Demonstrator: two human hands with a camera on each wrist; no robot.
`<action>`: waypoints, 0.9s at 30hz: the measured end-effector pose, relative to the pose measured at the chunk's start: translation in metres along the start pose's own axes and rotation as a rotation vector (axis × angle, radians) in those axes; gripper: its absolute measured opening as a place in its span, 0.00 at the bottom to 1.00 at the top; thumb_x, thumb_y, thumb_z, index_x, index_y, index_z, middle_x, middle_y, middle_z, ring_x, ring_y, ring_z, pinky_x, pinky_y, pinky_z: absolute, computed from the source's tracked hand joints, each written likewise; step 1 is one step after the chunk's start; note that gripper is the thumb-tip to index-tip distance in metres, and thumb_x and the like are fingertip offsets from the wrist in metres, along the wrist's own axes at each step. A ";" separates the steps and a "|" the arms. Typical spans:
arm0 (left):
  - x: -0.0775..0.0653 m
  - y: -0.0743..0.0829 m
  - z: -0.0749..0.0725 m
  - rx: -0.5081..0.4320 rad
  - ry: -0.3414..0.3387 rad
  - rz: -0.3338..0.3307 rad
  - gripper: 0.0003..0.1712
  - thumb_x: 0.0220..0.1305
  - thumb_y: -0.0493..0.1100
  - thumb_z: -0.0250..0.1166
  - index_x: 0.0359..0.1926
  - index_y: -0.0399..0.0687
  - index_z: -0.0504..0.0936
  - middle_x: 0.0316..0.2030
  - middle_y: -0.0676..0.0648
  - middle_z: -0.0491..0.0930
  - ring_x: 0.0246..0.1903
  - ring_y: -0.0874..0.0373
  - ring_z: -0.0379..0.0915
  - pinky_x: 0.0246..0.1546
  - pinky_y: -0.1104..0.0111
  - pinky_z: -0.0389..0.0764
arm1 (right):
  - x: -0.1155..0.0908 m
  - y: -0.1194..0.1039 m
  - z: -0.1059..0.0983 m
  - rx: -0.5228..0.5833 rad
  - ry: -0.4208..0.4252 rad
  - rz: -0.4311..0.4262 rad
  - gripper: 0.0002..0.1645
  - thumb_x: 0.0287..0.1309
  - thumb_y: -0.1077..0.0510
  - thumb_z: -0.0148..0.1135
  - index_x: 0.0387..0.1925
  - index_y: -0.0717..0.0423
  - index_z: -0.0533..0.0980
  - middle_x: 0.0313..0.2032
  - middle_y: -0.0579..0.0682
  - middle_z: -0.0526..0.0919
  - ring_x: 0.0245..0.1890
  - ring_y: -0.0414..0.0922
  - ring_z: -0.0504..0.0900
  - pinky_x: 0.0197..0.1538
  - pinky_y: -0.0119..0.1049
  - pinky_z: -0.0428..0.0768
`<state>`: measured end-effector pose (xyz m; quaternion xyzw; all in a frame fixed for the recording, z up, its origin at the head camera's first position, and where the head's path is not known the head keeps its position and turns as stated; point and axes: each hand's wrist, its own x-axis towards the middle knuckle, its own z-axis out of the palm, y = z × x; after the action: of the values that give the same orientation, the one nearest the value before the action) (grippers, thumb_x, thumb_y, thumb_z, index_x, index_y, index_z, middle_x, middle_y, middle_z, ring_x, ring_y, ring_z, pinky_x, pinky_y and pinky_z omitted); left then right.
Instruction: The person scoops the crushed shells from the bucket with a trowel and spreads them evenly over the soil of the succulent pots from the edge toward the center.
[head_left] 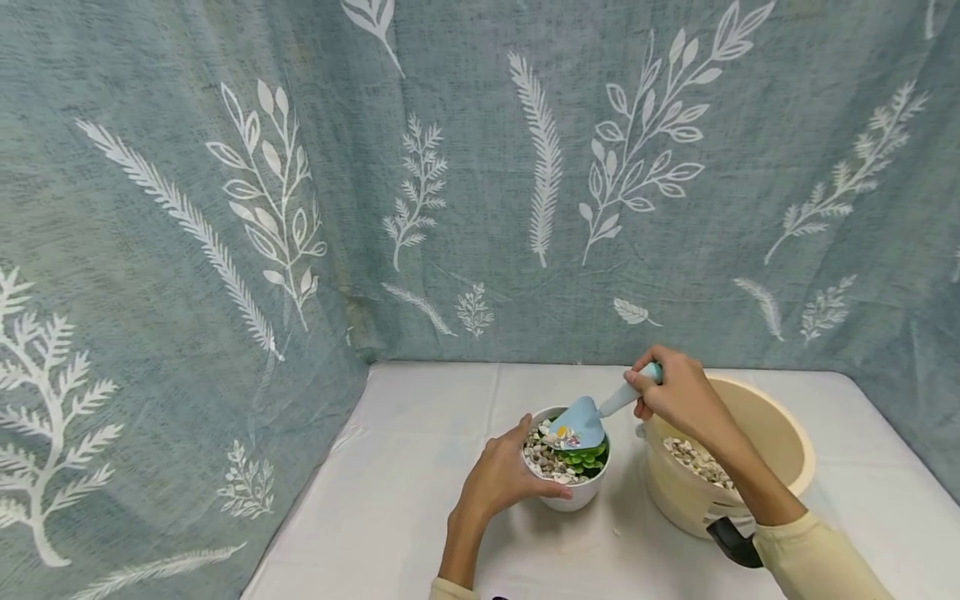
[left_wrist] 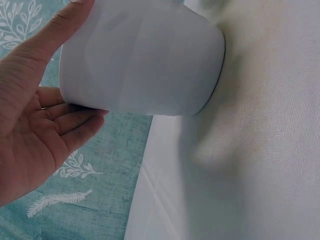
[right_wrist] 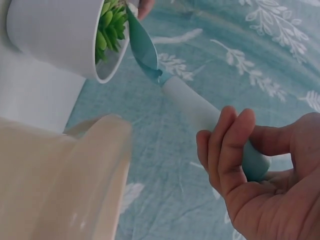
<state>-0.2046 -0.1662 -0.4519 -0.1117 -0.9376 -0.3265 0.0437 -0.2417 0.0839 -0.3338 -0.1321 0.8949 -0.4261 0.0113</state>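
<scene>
A light-blue hand trowel (head_left: 579, 423) is in my right hand (head_left: 678, 392), whose fingers curl round its handle (right_wrist: 192, 102). Its blade tilts down over a white pot (head_left: 577, 498), with some pebbles on it near the tip. In the pot are a green succulent (head_left: 585, 458) and pale pebbles (head_left: 542, 454), partly hidden by the blade. My left hand (head_left: 498, 471) grips the pot from the left, thumb on the near side and fingers round the far side. The left wrist view shows the pot's smooth wall (left_wrist: 140, 60) between thumb and fingers.
A cream tub (head_left: 798, 467) with pebbles (head_left: 697, 462) inside stands right of the pot, under my right forearm. A white cloth (head_left: 405, 500) covers the table. A teal curtain (head_left: 480, 208) with white leaf prints hangs behind and at the left.
</scene>
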 end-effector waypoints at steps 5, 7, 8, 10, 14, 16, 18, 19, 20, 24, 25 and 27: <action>0.001 -0.001 0.002 -0.006 0.000 0.009 0.73 0.20 0.79 0.67 0.68 0.46 0.57 0.61 0.46 0.67 0.56 0.51 0.68 0.48 0.58 0.76 | 0.002 -0.006 0.002 -0.020 0.006 0.000 0.14 0.63 0.54 0.52 0.41 0.62 0.70 0.18 0.51 0.80 0.18 0.47 0.80 0.23 0.39 0.77; 0.001 -0.001 0.001 -0.010 -0.002 0.007 0.73 0.21 0.78 0.67 0.68 0.46 0.57 0.61 0.46 0.67 0.56 0.51 0.68 0.48 0.58 0.76 | 0.003 -0.008 0.003 -0.032 0.010 0.000 0.13 0.64 0.53 0.52 0.41 0.60 0.70 0.18 0.51 0.80 0.18 0.45 0.80 0.22 0.40 0.77; 0.001 -0.001 0.001 -0.013 -0.004 0.007 0.72 0.21 0.78 0.67 0.69 0.46 0.57 0.61 0.46 0.67 0.56 0.51 0.68 0.48 0.58 0.76 | 0.003 -0.009 0.003 -0.045 0.013 -0.005 0.13 0.64 0.53 0.51 0.41 0.59 0.70 0.18 0.50 0.80 0.18 0.45 0.80 0.21 0.40 0.77; 0.001 -0.001 0.001 -0.019 -0.005 0.010 0.72 0.21 0.78 0.67 0.69 0.46 0.57 0.61 0.46 0.67 0.56 0.51 0.68 0.47 0.59 0.76 | 0.003 -0.011 0.004 -0.071 0.022 -0.015 0.12 0.64 0.53 0.51 0.41 0.57 0.69 0.18 0.49 0.80 0.17 0.44 0.79 0.20 0.40 0.75; 0.001 -0.002 0.001 -0.023 -0.003 0.013 0.73 0.21 0.78 0.67 0.69 0.46 0.56 0.61 0.46 0.68 0.56 0.52 0.69 0.47 0.59 0.76 | 0.002 -0.016 0.008 -0.112 0.049 -0.053 0.10 0.64 0.53 0.50 0.41 0.55 0.69 0.18 0.48 0.79 0.17 0.43 0.78 0.17 0.38 0.72; 0.000 -0.002 0.002 -0.026 0.001 0.012 0.73 0.21 0.78 0.67 0.69 0.47 0.57 0.61 0.46 0.68 0.55 0.52 0.69 0.47 0.60 0.76 | 0.002 -0.016 0.010 -0.122 0.070 -0.105 0.09 0.64 0.53 0.51 0.40 0.54 0.70 0.19 0.48 0.79 0.16 0.42 0.77 0.16 0.37 0.71; 0.000 -0.002 0.002 -0.028 0.002 0.012 0.73 0.21 0.78 0.67 0.69 0.47 0.56 0.61 0.46 0.68 0.56 0.53 0.69 0.48 0.60 0.76 | 0.001 -0.016 0.012 -0.134 0.097 -0.189 0.08 0.63 0.54 0.53 0.39 0.53 0.70 0.19 0.47 0.79 0.15 0.40 0.76 0.15 0.36 0.71; 0.000 -0.003 0.002 -0.032 0.001 0.011 0.73 0.21 0.78 0.67 0.69 0.47 0.56 0.61 0.47 0.68 0.56 0.53 0.69 0.48 0.60 0.76 | 0.001 -0.015 0.013 -0.144 0.115 -0.241 0.07 0.63 0.54 0.54 0.39 0.53 0.71 0.20 0.46 0.79 0.15 0.39 0.75 0.15 0.34 0.71; 0.000 -0.003 0.002 -0.035 0.001 0.011 0.73 0.21 0.78 0.67 0.69 0.47 0.56 0.61 0.47 0.68 0.56 0.53 0.69 0.48 0.60 0.76 | 0.001 -0.014 0.014 -0.153 0.130 -0.295 0.07 0.62 0.54 0.55 0.39 0.53 0.71 0.20 0.46 0.78 0.15 0.38 0.75 0.15 0.33 0.71; -0.001 -0.002 0.002 -0.040 -0.002 0.007 0.72 0.21 0.78 0.68 0.69 0.48 0.56 0.61 0.46 0.67 0.56 0.52 0.68 0.48 0.60 0.76 | 0.000 -0.009 0.014 -0.180 0.175 -0.480 0.06 0.61 0.58 0.57 0.39 0.54 0.72 0.20 0.42 0.77 0.15 0.34 0.72 0.15 0.29 0.70; -0.001 -0.002 0.002 -0.041 -0.002 0.004 0.72 0.21 0.77 0.68 0.69 0.48 0.55 0.61 0.46 0.67 0.56 0.52 0.68 0.48 0.59 0.76 | -0.001 -0.009 0.014 -0.178 0.179 -0.504 0.05 0.60 0.59 0.57 0.38 0.54 0.72 0.20 0.41 0.76 0.15 0.34 0.72 0.15 0.29 0.70; -0.001 -0.002 0.002 -0.039 0.000 -0.002 0.72 0.21 0.77 0.69 0.69 0.48 0.55 0.61 0.46 0.67 0.56 0.52 0.68 0.48 0.59 0.76 | -0.002 -0.007 0.012 -0.166 0.182 -0.529 0.05 0.60 0.60 0.57 0.38 0.53 0.72 0.20 0.41 0.76 0.17 0.34 0.73 0.16 0.28 0.71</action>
<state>-0.2043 -0.1668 -0.4549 -0.1117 -0.9311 -0.3446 0.0414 -0.2366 0.0708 -0.3365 -0.3227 0.8585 -0.3495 -0.1913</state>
